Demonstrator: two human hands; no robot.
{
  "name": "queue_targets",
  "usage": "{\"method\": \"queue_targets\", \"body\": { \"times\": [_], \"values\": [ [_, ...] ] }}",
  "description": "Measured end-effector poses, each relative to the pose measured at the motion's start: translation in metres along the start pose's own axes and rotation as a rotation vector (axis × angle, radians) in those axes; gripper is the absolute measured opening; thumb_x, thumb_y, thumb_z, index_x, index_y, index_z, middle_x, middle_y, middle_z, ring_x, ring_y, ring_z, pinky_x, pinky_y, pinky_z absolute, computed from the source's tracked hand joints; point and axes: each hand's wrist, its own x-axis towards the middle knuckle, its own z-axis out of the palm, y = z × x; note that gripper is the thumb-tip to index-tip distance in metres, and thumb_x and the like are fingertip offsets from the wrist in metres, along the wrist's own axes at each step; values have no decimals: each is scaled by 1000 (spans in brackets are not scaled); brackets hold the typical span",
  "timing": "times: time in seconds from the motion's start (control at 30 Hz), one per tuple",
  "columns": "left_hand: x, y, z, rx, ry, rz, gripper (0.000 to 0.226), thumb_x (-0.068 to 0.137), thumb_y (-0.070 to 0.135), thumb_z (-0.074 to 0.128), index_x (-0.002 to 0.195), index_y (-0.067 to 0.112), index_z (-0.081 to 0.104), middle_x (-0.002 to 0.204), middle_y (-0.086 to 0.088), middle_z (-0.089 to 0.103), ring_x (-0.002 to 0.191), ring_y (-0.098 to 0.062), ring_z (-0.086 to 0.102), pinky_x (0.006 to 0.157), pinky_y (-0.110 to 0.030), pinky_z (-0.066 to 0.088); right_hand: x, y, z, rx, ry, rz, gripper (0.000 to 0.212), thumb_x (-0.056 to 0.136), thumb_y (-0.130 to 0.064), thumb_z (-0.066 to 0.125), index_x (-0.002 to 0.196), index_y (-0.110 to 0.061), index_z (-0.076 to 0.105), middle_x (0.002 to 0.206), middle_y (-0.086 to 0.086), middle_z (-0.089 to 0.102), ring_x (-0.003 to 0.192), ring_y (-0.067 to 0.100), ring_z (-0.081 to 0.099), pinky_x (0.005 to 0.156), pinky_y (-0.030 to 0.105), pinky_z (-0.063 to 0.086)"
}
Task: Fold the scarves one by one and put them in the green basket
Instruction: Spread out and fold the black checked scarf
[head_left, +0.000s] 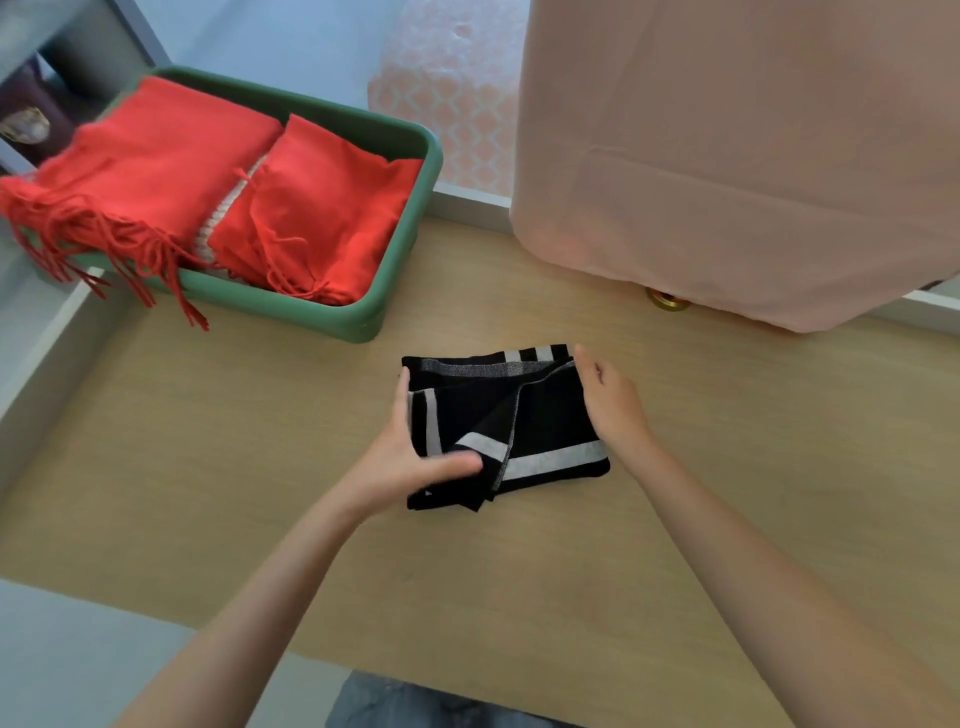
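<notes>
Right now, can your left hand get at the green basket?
Probably yes: only bare table lies between the left hand and the green basket. The hand grips the black scarf, though, so it would arrive carrying that.

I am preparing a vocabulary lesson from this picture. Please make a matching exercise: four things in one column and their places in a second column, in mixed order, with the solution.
Things:
1. black scarf
2. red scarves
3. basket
4. pink cloth

Places:
a. hangs at the far right
b. stands on the table, far left
c. inside the basket
d. lies on the table, between the left hand and the right hand

Pairs: 1-d, 2-c, 3-b, 4-a
</notes>
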Motion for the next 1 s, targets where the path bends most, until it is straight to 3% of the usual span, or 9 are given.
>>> {"method": "queue_targets", "body": {
  "times": [0.1, 0.2, 0.3, 0.4, 0.47, 0.57, 0.73, 0.93, 1.0],
  "values": [
    [-15, -26, 22, 271, 54, 192, 150, 47, 51, 88, 146, 42, -24, 156, 24, -7, 144, 0, 3, 118, -35, 15, -33, 10, -10, 86, -110, -1, 62, 88, -58, 52, 138, -23, 40, 117, -15, 46, 107, 5, 47, 89, 24, 39],
    [-17, -37, 32, 451, 158, 292, 145, 57, 37, 89, 147, 38, -24, 151, 24, -2, 142, -6, 16, 112, -31, 22, -52, 28, -10, 121, -159, 9, 56, 83, -36, 71, 131, -23, 45, 117, -14, 53, 109, 4, 51, 84, 14, 41],
    [-12, -36, 29, 275, 236, 329, 113, 74, 20, 81, 154, 25, 1, 151, 25, 16, 137, 5, 26, 111, -21, 27, -54, 39, -5, 175, -53, -52, 21, 89, -23, 66, 107, -27, 57, 102, -18, 63, 104, 7, 61, 76, 13, 47],
    [-18, -20, 25, -8, 301, 219, 69, 90, 5, 62, 148, 26, 31, 134, 26, 45, 118, 22, 41, 101, -7, 35, -59, 40, -5, 84, 14, -148, 12, 93, -33, 57, 103, -27, 60, 89, -18, 66, 84, 3, 63, 69, 25, 50],
    [-23, -13, 24, -155, 398, 187, 43, 94, 12, 57, 133, 27, 46, 116, 18, 61, 104, 12, 57, 92, -15, 47, -68, 39, -5, 24, 35, -227, 22, 96, -37, 52, 108, -21, 59, 81, -19, 61, 71, 0, 57, 62, 20, 40],
    [-25, -10, 29, -219, 545, 163, 25, 98, 19, 53, 121, 28, 51, 110, 15, 63, 101, 5, 60, 86, -19, 51, -79, 39, -2, -5, 109, -236, 18, 98, -38, 47, 108, -26, 54, 75, -15, 58, 62, 2, 54, 57, 18, 39],
    [-14, -17, 42, 122, 499, 135, 48, 99, 30, 47, 145, 20, 36, 137, 6, 52, 125, -9, 50, 99, -26, 43, -81, 55, 15, -228, 185, -37, 36, 98, -36, 45, 128, -15, 49, 94, -6, 63, 79, 12, 61, 70, 34, 51],
    [-14, -24, 47, 85, 487, 219, 56, 97, 30, 50, 147, 31, 26, 107, -1, 58, 92, 3, 57, 80, -10, 45, -111, 53, 21, 269, 263, 30, 14, 98, -20, 49, 109, -29, 47, 102, -17, 57, 95, 2, 57, 77, 21, 45],
    [-15, -28, 50, 110, 483, 227, 59, 95, 33, 50, 149, 30, 23, 101, 1, 55, 88, 6, 57, 78, -6, 43, -121, 58, 26, 374, 296, 53, 19, 97, -18, 49, 106, -35, 45, 107, -16, 57, 102, 2, 55, 82, 19, 43]
  ]
}}
